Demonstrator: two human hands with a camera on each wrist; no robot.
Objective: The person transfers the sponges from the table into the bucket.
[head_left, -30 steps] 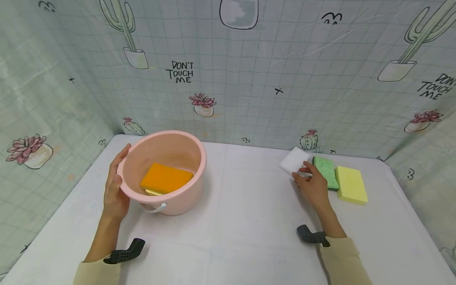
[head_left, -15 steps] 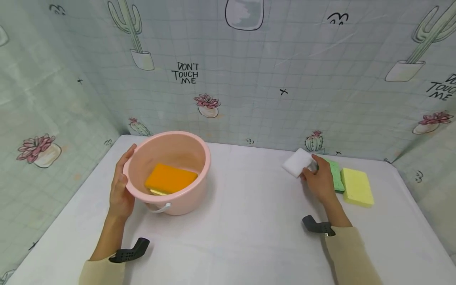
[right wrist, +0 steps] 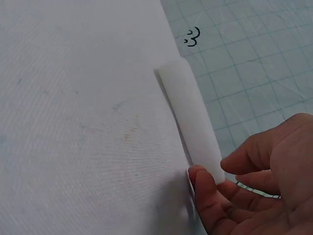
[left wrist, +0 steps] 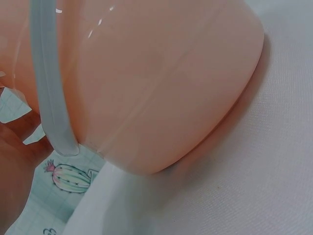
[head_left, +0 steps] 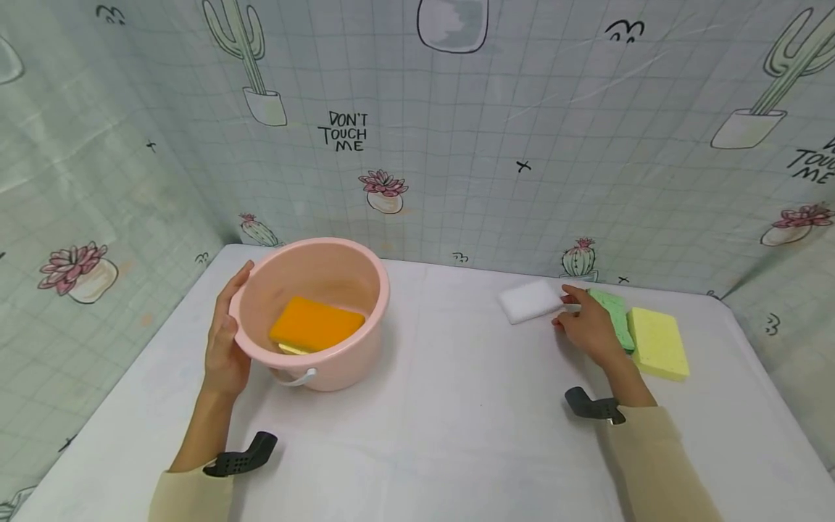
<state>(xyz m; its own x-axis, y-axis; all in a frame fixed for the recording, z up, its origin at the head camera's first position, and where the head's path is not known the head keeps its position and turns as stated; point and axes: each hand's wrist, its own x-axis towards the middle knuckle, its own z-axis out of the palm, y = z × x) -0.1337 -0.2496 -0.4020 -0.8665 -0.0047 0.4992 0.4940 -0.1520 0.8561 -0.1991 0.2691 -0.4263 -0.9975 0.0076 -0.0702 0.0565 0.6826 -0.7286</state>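
Closest in, both sleeves come in from the bottom edge over the white surface [head_left: 443,435], each wrist with a black camera mount strapped on.

The left hand [head_left: 225,348] sits against the near-left side of the pink bucket [head_left: 339,362]. Palm is on the outer wall, fingers straight-ish and reaching up along the rim, thumb at the lip. It's more of a steadying press than a real wrap around it. The bucket stands upright on the surface with its white handle [head_left: 293,378] hanging down the front. Inside it there's one orange sponge [head_left: 316,324] lying tilted against the bottom, just right of the left fingers. The left wrist view only shows the bucket's wall and the handle up close, plus a bit of the hand at the edge.

Over on the other side, the right hand [head_left: 590,330] has its fingers loosely curled, with the tips touching the near end of the white sponge [head_left: 530,301]. In the right wrist view the thumb and fingertips meet that end, like a light pinch, and the sponge stretches away from the fingers, flat on the surface.

Just to the right of the right hand lies a green sponge [head_left: 613,315], partly hidden behind it, and beside that a yellow sponge [head_left: 657,342].

Behind everything is the cactus-print backdrop [head_left: 457,145].
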